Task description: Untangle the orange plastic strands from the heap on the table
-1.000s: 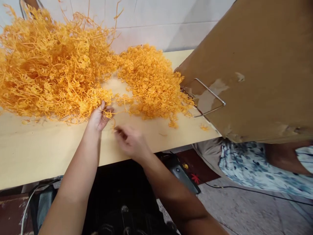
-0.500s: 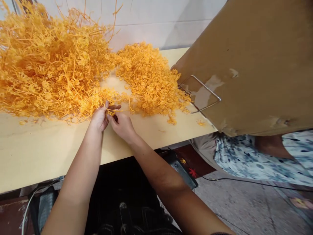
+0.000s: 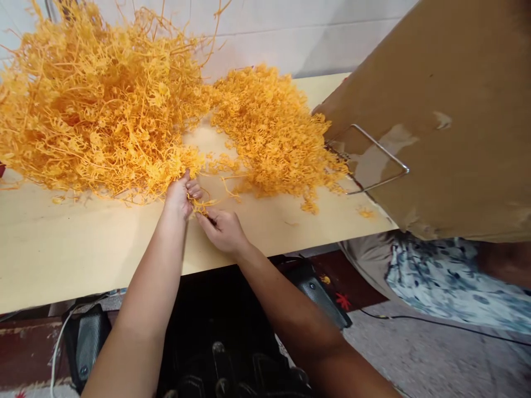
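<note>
My left hand (image 3: 182, 193) is closed at the front edge of a big heap of stemmed orange plastic sprigs (image 3: 108, 116). Its fingers curl around part of an orange plastic sprig (image 3: 202, 205), which stretches toward my other hand. Just to the right and nearer the table edge, my right hand (image 3: 224, 229) pinches the sprig's other end between thumb and fingers. A second, denser pile of small orange plastic pieces (image 3: 277, 138) lies right of the heap. A loose orange stem rests on the table between the hands and that pile. My fingers hide much of the held sprig.
The pale yellow table (image 3: 91, 243) runs along a white tiled wall (image 3: 265, 41). On the right a large brown cardboard box (image 3: 464, 121) stands at the table's end, with a bent metal wire handle (image 3: 379, 146) sticking out. Someone's patterned clothing (image 3: 448, 282) shows below the box.
My right hand has drawn down and away from my left, leaving a wider gap with the orange sprig across it. My left fingers have curled tighter. The whole view has shifted slightly.
</note>
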Tool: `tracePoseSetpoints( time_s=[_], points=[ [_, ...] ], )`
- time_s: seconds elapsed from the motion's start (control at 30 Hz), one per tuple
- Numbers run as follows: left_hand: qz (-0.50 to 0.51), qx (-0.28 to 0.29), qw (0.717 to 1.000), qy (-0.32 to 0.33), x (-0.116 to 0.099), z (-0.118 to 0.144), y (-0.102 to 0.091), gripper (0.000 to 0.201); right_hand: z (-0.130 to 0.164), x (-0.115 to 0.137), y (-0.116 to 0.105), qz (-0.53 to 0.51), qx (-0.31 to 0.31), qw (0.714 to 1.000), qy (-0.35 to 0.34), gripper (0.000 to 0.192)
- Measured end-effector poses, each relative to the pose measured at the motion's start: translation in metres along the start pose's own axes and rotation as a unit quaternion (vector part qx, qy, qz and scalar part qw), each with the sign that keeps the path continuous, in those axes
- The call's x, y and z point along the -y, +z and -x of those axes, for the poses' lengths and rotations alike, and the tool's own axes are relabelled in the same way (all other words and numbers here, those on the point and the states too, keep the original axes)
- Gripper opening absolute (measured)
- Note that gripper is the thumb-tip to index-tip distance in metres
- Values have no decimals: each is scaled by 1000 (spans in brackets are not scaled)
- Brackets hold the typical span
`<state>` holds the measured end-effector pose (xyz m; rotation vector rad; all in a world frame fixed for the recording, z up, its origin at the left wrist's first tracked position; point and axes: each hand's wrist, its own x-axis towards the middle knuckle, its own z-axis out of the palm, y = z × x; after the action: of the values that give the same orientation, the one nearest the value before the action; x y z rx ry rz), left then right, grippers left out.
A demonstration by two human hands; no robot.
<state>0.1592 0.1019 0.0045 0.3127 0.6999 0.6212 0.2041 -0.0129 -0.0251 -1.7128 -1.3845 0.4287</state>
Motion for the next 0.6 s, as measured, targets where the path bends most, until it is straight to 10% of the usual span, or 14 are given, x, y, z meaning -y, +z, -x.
tracePoseSetpoints(
  time_s=[0.6],
  points=[
    [7, 24, 996, 80, 4, -12, -3, 27, 49, 36, -44, -82, 194, 973, -92, 26]
  ],
)
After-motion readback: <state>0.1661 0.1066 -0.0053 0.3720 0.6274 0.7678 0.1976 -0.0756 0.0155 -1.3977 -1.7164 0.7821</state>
